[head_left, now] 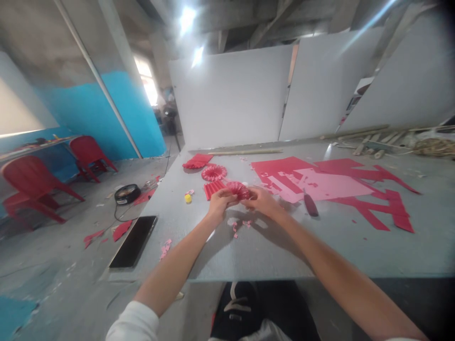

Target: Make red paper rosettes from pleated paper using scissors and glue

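Note:
A round pleated red paper rosette (pixel 238 189) is held just over the table between both hands. My left hand (pixel 219 202) pinches its left edge, with fingers closed. On the opposite edge, my right hand (pixel 259 200) grips it with bent fingers. Right behind my left hand lies a red accordion-folded paper piece (pixel 212 189). Another rosette, red with pale marks (pixel 213 172), rests farther back, beside a red pleated paper piece (pixel 197 161). A small yellow cap (pixel 188 199) stands to the left. Small pink paper scraps (pixel 235 229) lie below the hands.
Red paper sheets (pixel 280 166) and a pink sheet (pixel 334 185) spread over the right side, with a dark-red-handled tool (pixel 310 205) on them. A black phone (pixel 134 242) lies at the left table edge. Sticks (pixel 373 144) lie at the back right; red chairs (pixel 31 182) stand left.

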The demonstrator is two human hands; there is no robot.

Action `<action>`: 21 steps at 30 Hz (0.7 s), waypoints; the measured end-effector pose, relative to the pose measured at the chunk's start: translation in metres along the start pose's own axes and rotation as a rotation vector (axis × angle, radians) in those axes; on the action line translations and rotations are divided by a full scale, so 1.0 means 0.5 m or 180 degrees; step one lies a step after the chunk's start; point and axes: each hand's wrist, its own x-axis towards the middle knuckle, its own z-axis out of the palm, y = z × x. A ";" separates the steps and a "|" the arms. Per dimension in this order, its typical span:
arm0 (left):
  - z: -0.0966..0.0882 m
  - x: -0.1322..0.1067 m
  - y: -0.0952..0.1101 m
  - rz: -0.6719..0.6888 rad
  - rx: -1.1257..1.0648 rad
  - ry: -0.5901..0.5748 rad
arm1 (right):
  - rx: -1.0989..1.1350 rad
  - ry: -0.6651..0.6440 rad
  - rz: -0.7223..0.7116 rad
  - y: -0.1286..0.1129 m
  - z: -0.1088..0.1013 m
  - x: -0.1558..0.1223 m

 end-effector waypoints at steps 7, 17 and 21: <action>-0.031 0.024 0.027 0.0505 0.0852 -0.0005 | 0.0276 0.0259 -0.0063 -0.024 -0.036 -0.004; -0.141 0.075 0.068 0.1078 0.4083 0.1073 | 0.0333 0.1330 0.0307 0.014 -0.104 0.019; -0.156 0.088 0.053 0.0980 0.4600 0.0802 | -0.0062 0.1339 0.0640 0.051 -0.103 0.033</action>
